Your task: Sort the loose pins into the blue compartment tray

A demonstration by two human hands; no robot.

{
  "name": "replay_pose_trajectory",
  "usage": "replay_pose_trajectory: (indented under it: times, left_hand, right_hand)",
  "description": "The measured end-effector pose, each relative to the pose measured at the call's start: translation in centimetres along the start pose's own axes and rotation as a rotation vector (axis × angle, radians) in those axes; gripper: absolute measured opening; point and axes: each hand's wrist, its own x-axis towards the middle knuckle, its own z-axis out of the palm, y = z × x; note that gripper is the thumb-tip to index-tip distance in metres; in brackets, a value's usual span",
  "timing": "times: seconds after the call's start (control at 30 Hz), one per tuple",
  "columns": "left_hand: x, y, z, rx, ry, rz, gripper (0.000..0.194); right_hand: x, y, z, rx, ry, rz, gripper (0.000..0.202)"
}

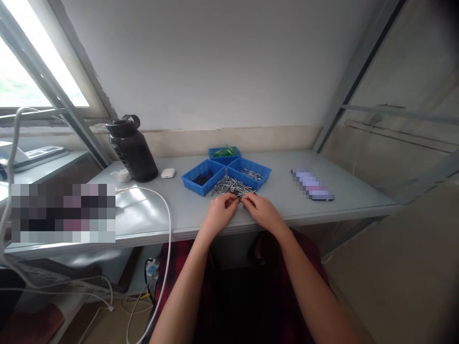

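Three blue rectangular plastic trays sit behind one heap of thin silver metal pins. The left hand and right hand nearly meet at its near side, fingers bent; I cannot tell whether either grips a pin. Grey smooth tabletop stretches rightward to one dark flat phone, below a pale wall.

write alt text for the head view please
A person's left hand and right hand are at the near edge of a pile of thin metal pieces on a table. Behind it, three blue trays hold dark pieces, silvery pieces and green pieces; a dark bottle stands left, a phone lies right.
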Motion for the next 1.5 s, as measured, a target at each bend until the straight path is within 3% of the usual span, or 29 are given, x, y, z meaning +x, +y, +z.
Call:
replay_pose_trajectory:
  times: [0.5, 1.1, 1.5]
  left_hand:
    - [-0.01, 0.01, -0.03, 0.019, 0.004, -0.001, 0.023]
    - [0.09, -0.01, -0.24, -0.063, -0.022, -0.003, 0.018]
    - [0.0, 0.21, -0.11, -0.002, -0.03, 0.003, 0.023]
  right_hand:
    - [-0.06, -0.1, -0.18, 0.083, 0.003, 0.026, 0.017]
    - [0.0, -0.14, -0.33, 0.049, -0.034, 0.033, 0.03]
    - [-0.23, 0.1, -0.38, 0.117, -0.006, 0.015, 0.021]
